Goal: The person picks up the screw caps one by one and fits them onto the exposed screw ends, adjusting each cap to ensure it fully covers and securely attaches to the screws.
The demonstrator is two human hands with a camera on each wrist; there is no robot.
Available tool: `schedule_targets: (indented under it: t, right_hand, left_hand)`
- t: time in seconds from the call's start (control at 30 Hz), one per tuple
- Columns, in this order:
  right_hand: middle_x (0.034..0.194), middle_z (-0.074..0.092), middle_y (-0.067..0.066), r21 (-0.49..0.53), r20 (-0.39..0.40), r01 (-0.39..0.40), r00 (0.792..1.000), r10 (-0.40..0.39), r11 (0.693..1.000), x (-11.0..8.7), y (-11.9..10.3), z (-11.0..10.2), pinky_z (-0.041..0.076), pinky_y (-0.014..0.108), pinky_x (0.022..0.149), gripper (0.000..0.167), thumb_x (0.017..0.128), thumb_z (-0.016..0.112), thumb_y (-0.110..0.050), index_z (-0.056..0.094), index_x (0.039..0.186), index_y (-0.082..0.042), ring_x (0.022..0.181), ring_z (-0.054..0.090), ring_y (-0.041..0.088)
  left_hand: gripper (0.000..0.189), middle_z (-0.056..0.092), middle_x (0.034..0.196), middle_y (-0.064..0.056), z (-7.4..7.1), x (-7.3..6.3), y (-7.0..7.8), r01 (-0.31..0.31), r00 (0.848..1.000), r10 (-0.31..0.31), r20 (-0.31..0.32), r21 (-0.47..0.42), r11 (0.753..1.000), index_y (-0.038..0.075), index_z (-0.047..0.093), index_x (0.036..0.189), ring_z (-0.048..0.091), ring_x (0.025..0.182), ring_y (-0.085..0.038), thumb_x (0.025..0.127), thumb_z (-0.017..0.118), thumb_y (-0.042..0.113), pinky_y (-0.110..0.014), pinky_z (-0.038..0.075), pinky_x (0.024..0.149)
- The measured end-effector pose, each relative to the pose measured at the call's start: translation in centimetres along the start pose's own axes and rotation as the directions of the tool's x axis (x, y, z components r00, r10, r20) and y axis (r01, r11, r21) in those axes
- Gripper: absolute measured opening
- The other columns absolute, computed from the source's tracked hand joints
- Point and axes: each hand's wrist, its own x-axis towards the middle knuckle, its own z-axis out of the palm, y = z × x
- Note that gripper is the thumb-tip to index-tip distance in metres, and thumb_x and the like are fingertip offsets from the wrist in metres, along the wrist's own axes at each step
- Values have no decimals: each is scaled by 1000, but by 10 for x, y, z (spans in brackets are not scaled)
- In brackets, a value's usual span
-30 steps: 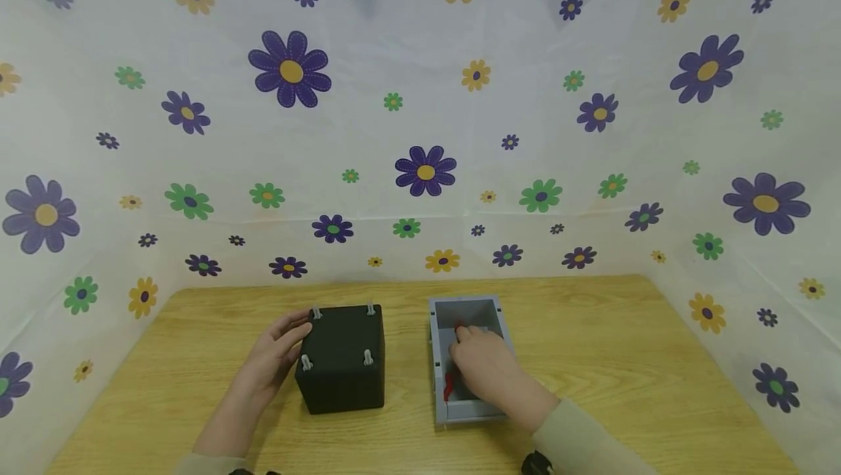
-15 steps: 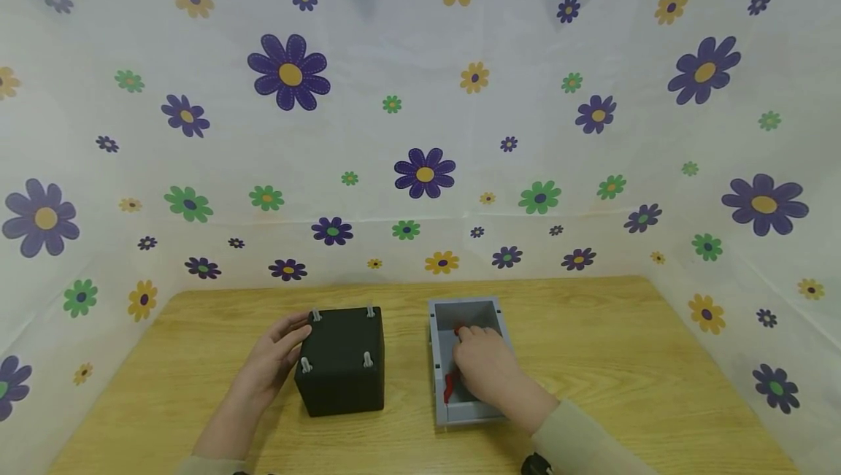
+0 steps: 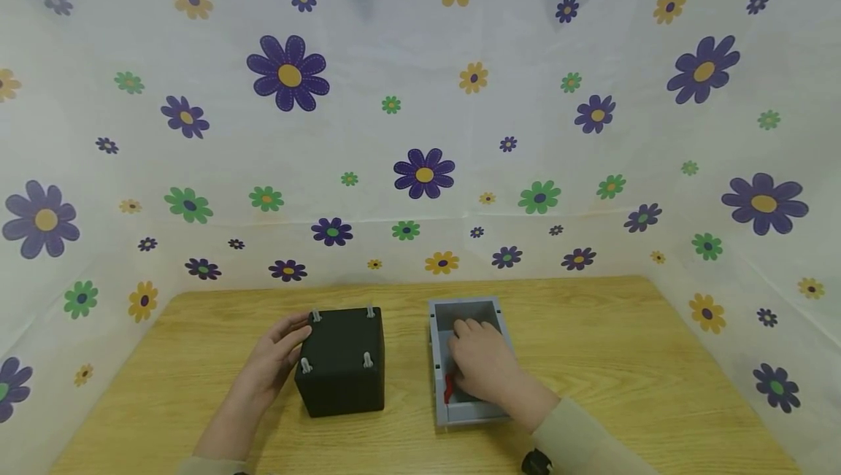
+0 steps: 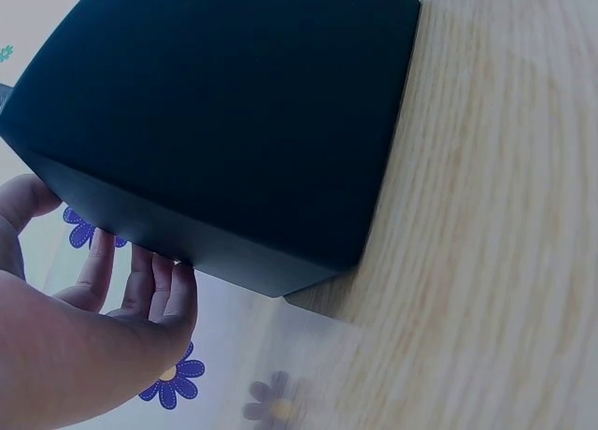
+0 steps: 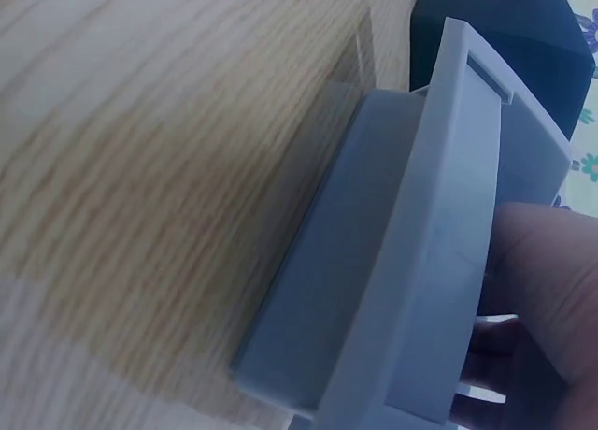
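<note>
A black box stands on the table with a translucent grey peg at each top corner. My left hand rests against its left side, thumb near the top edge. In the left wrist view, the fingers lie loosely along the box's side. My right hand reaches down into a grey bin, right of the box. Its fingertips are hidden, so whether they hold anything does not show. A slim, curved red piece lies by the bin's left wall. The right wrist view shows the thumb side over the bin's rim.
Both containers stand on a wood-grain table, with a strip of tabletop between them. A white curtain with printed flowers encloses the back and both sides. Small dark notches mark the bin's rim.
My right hand has shifted slightly inside the bin, and the red bit seen by its fingertips before is now out of sight. The left hand and the black box keep their places.
</note>
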Motion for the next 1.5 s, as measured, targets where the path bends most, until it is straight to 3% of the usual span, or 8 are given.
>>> schedule_targets:
  t: [0.23,0.47,0.7,0.83,1.33,1.5]
  right_hand:
    - [111,71,6,24,20,42,999,-43,999,2,4,-1,56,36,80,34,82,88,-34,76,102,-10,97,66,21]
    - [119,72,8,25,17,88,996,-88,996,6,7,-8,60,38,91,39,85,85,-37,76,111,-9,107,69,23]
    - [94,62,0,38,-39,126,992,-124,991,10,12,-14,52,31,72,21,84,82,-29,69,93,-13,83,57,16]
    - [87,58,-1,37,-70,134,989,-131,990,11,13,-16,47,29,67,18,84,80,-25,65,87,-15,77,51,14]
    - [104,69,1,31,-70,149,987,-146,988,14,14,-31,60,34,84,20,88,80,-29,70,97,-15,95,66,18]
    - [106,70,2,39,-67,155,986,-153,987,15,13,-36,60,35,86,17,89,78,-26,70,98,-14,98,67,19]
  left_hand:
    - [30,63,113,20,0,-2,1,0,1000,0,1,-14,1000,17,56,140,66,103,3,110,57,17,-16,55,93]
    - [47,61,118,18,1,-1,1,16,1000,-16,-3,6,1000,5,45,153,65,105,4,110,56,18,-15,54,95]
    - [47,60,119,17,0,2,0,13,1000,-13,-1,4,1000,4,44,154,65,105,4,110,57,18,-15,54,95]
    - [44,60,119,17,0,2,0,13,1000,-12,-3,5,1000,6,47,152,65,106,4,110,57,18,-15,54,95]
    - [50,60,117,18,1,1,1,15,1000,-15,-2,6,1000,2,42,156,65,105,5,111,56,18,-15,54,95]
    - [43,60,117,18,1,2,0,2,1000,-2,-3,-6,1000,5,47,151,65,106,4,111,55,16,-15,54,95]
